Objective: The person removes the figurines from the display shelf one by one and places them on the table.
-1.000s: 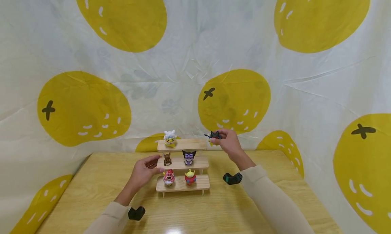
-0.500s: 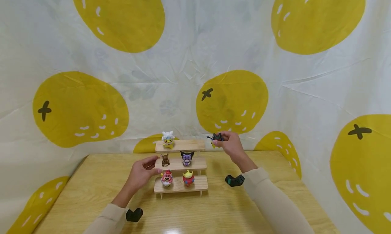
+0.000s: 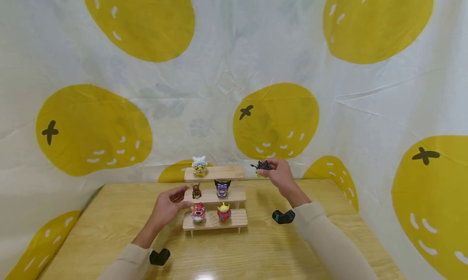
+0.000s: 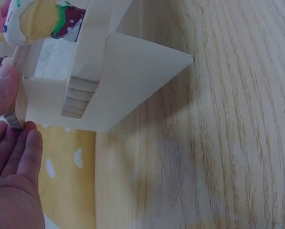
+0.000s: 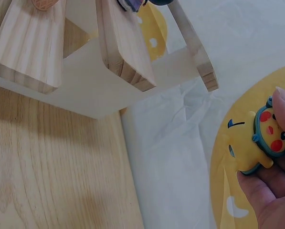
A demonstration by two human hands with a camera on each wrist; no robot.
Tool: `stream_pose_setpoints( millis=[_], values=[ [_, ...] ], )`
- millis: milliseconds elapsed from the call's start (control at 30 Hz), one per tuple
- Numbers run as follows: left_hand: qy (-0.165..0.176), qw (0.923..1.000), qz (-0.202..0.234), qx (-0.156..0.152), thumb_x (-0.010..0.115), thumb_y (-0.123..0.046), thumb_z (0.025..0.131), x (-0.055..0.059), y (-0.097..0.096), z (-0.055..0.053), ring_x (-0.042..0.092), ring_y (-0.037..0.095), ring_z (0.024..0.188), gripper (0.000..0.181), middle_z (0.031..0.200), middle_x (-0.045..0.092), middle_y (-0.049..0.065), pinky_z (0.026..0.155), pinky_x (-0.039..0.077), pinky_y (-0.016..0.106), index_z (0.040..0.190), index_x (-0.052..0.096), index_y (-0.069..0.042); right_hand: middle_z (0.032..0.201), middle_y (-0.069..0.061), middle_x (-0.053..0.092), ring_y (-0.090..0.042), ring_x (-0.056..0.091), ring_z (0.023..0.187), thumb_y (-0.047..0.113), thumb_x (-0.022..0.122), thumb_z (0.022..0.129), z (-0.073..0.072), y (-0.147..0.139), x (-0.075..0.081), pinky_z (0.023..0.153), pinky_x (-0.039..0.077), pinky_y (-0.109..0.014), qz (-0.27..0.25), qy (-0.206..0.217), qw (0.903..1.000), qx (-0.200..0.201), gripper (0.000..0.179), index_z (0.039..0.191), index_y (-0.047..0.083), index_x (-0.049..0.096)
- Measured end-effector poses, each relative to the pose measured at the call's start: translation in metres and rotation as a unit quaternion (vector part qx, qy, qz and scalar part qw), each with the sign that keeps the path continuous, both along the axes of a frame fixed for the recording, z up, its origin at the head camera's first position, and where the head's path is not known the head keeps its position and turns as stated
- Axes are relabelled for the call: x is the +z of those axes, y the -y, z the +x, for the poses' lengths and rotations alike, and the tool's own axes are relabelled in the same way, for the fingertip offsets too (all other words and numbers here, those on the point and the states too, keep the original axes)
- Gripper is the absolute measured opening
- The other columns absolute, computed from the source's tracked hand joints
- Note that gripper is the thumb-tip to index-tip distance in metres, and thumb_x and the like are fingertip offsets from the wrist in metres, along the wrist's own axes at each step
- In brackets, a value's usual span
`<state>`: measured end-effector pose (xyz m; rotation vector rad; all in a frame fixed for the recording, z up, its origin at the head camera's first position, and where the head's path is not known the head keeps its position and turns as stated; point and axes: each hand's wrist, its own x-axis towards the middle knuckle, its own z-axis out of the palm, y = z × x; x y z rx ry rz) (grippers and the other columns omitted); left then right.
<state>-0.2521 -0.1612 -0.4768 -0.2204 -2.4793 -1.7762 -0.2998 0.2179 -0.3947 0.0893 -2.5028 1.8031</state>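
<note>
A three-step wooden display stand [image 3: 226,173] stands on the table, with small figurines on its steps. At its left side my left hand [image 3: 166,209] grips the end of the middle step, thumb above and fingers beneath, as the left wrist view shows. To the right of the top step, my right hand [image 3: 283,178] pinches a yellow figurine [image 5: 266,138] with red cheeks and a dark eared hood between thumb and fingers. It is held in the air, apart from the stand. A white-hooded yellow figurine [image 3: 199,167] is at the top step's left end.
The middle step bears a brown figurine [image 3: 196,190] and a black-and-purple one [image 3: 222,189]. On the lowest step are a pink bear figurine [image 3: 198,213] and a red figurine with a yellow-green head [image 3: 224,212]. A fruit-print curtain [image 3: 204,68] hangs behind the table [image 3: 256,247].
My right hand has moved slightly right with the figurine, widening its gap from the top step. The left hand stays on the middle step's end. The head view has shifted a little.
</note>
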Motion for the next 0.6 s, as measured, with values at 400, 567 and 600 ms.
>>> stream_pose_setpoints(
  millis=[400, 567, 600],
  values=[
    [0.004, 0.9999, 0.007, -0.007, 0.084, -0.009, 0.088, 0.002, 0.001, -0.0027, 0.055, 0.041, 0.141, 0.062, 0.147, 0.061, 0.023, 0.11, 0.054, 0.041, 0.144, 0.059, 0.004, 0.133, -0.025, 0.069, -0.035, 0.066, 0.125, 0.004, 0.072, 0.097, 0.0026, -0.0051, -0.001, 0.109, 0.058, -0.045, -0.005, 0.014, 0.9997, -0.02, 0.038, 0.134, -0.002, 0.066],
    [0.009, 0.9999, 0.011, -0.002, 0.084, -0.009, 0.088, 0.0002, 0.0012, -0.0011, 0.057, 0.04, 0.139, 0.061, 0.146, 0.062, 0.022, 0.11, 0.054, 0.042, 0.143, 0.061, 0.003, 0.135, -0.026, 0.067, -0.037, 0.065, 0.128, 0.003, 0.071, 0.098, 0.0042, -0.0092, -0.0051, 0.111, 0.056, -0.047, -0.005, 0.017, 0.9996, -0.021, 0.038, 0.135, -0.003, 0.065],
    [0.01, 0.9999, 0.011, -0.001, 0.084, -0.009, 0.088, -0.0006, 0.0011, -0.001, 0.057, 0.039, 0.139, 0.061, 0.146, 0.062, 0.021, 0.11, 0.054, 0.042, 0.143, 0.061, 0.003, 0.135, -0.027, 0.067, -0.037, 0.065, 0.128, 0.003, 0.071, 0.098, 0.0052, -0.0101, -0.0058, 0.111, 0.056, -0.046, -0.004, 0.015, 0.9996, -0.022, 0.039, 0.135, -0.004, 0.065]
  ],
)
